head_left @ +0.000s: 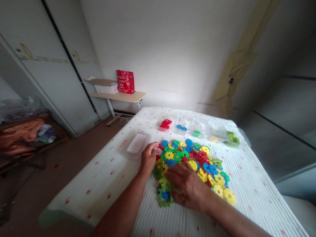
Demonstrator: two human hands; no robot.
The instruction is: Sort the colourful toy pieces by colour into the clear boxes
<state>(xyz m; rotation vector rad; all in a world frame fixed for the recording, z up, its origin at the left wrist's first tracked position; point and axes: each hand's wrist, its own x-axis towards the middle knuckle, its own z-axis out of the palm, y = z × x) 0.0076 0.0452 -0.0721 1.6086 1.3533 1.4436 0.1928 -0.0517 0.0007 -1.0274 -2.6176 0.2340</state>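
A heap of coloured plastic snowflake discs (197,161), red, blue, green and yellow, lies on a white spotted cloth (111,174) over a table. My left hand (148,158) rests at the heap's left edge, fingers curled near a red disc; what it holds, if anything, is hidden. My right hand (189,186) lies palm down on the near part of the heap, fingers bent over green and blue discs (164,194) joined together.
Clear plastic containers stand behind the heap: an empty one with a white lid (136,144), one with red pieces (165,124), blue pieces (182,127), a green piece (196,133), and light-green pieces (232,138). A side table with a red bag (125,81) stands by the wall.
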